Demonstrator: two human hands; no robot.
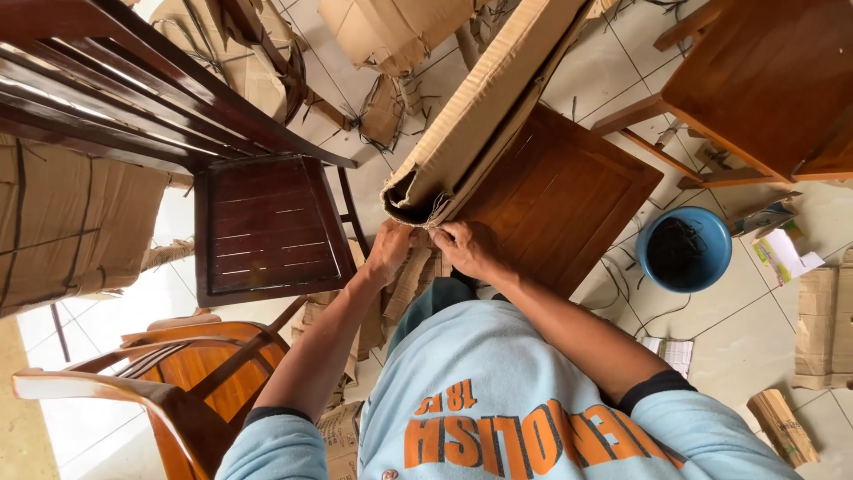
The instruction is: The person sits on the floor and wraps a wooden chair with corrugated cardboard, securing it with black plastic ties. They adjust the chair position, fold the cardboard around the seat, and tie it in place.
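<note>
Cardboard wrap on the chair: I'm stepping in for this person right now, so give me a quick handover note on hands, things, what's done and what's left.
Left hand: pinching the open end of the cardboard wrap at the string.
Right hand: gripping the same end beside it, fingers on the string.
Things: the wrap lies tilted across a dark wooden chair seat. A slatted chair stands bare to the left; a blue bowl holding dark cord sits on the floor to the right.
Done: cardboard is folded around one part of the chair.
Left: the wrap's end gapes open, and the seat is uncovered.
</note>
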